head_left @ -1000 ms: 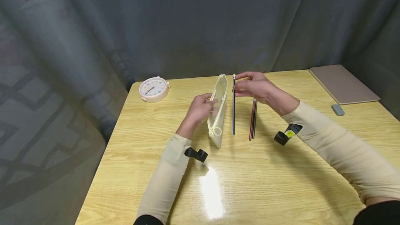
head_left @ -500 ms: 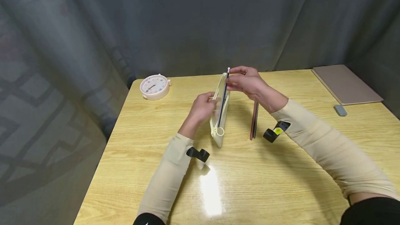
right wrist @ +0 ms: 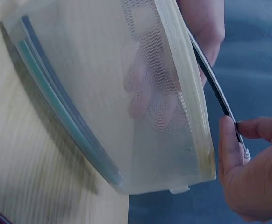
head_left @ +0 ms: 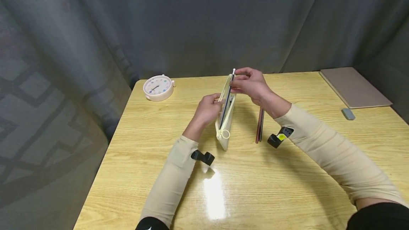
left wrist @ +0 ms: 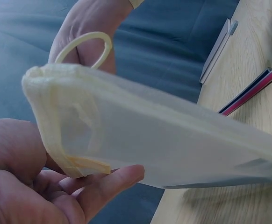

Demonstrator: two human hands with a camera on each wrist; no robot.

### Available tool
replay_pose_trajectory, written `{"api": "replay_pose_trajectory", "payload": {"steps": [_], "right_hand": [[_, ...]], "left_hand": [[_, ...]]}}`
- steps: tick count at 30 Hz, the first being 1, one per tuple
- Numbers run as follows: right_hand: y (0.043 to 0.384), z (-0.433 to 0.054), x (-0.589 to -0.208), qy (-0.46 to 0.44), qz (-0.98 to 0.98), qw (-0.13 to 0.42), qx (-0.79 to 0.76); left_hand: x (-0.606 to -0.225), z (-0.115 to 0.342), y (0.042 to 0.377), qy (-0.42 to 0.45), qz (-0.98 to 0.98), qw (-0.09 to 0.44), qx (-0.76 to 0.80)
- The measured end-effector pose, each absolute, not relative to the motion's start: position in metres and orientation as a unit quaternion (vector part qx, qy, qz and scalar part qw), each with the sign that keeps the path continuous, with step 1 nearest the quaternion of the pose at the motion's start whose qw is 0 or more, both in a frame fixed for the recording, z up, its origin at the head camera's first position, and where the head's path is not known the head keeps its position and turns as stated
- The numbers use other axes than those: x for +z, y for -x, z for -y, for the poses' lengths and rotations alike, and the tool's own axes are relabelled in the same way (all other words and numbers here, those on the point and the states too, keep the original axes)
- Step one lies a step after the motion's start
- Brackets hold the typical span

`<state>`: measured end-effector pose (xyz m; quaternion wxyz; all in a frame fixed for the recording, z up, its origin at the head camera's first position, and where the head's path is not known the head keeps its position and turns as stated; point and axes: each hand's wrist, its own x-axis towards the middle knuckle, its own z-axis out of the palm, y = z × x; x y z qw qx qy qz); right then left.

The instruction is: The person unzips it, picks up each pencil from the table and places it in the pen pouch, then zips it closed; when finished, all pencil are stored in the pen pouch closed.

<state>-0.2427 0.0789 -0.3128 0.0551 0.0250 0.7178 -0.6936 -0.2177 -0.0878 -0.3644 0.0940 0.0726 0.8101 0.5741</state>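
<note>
A pale yellow, see-through zip pencil pouch stands on edge at the table's middle, its mouth spread upward. My left hand grips the near-left side of that mouth. Between thumb and fingers, my right hand pinches a dark pencil close to its white-tipped end. The pencil slants over the pouch mouth, its lower part within the opening. Through the mesh in the right wrist view, several pencils lie along the pouch's bottom, one of them teal. Two more pencils, reddish and black, lie just right of the pouch.
A pink round clock lies at the table's back left. At the back right are a brown notebook and a small grey block. A dark curtain hangs behind the table.
My right hand has carried the dark pencil left, from beside the pouch to over its mouth, and the pencil's lower end has entered the opening. My left hand has stayed on the pouch.
</note>
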Motion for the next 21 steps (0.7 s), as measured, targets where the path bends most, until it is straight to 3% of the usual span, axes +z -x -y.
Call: {"api": "replay_pose_trajectory", "payload": {"steps": [9, 21], "right_hand": [[0.237, -0.072, -0.315, -0.018, -0.737, 0.062, -0.673], [0.234, -0.084, -0.325, -0.011, -0.75, 0.024, -0.661]], "left_hand": [[-0.364, 0.089, 0.22, -0.068, -0.811, 0.089, 0.575], [-0.367, 0.081, 0.221, -0.069, -0.803, 0.099, 0.584]]}}
